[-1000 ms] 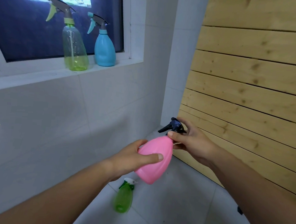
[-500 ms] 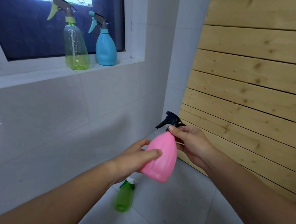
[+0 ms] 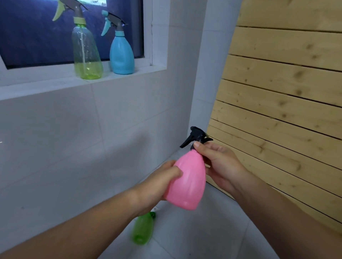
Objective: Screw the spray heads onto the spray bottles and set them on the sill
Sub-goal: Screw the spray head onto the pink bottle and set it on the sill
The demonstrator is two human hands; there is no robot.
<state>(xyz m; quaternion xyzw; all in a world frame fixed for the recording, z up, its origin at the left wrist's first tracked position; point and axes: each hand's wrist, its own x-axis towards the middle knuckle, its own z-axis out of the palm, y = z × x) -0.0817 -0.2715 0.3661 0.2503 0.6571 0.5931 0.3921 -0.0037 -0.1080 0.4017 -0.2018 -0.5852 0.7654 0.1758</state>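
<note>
A pink spray bottle (image 3: 188, 182) stands nearly upright in mid-air, with my left hand (image 3: 159, 180) wrapped around its body. A black spray head (image 3: 195, 136) sits on its neck, and my right hand (image 3: 220, 164) pinches the collar just below it. On the white sill (image 3: 48, 83) stand a clear yellow-green spray bottle (image 3: 86, 52) and a blue spray bottle (image 3: 121, 54), both with heads on. A small green bottle (image 3: 143, 227) lies on the floor below my left wrist, its neck partly hidden by my arm.
A white tiled wall runs under the dark window (image 3: 32, 30). A slatted wooden panel (image 3: 288, 96) stands close on the right. The floor (image 3: 199, 241) is grey tile.
The pink bottle has risen and swung from a tilt to nearly upright. Both hands kept their hold on it. The view has shifted slightly towards the sill.
</note>
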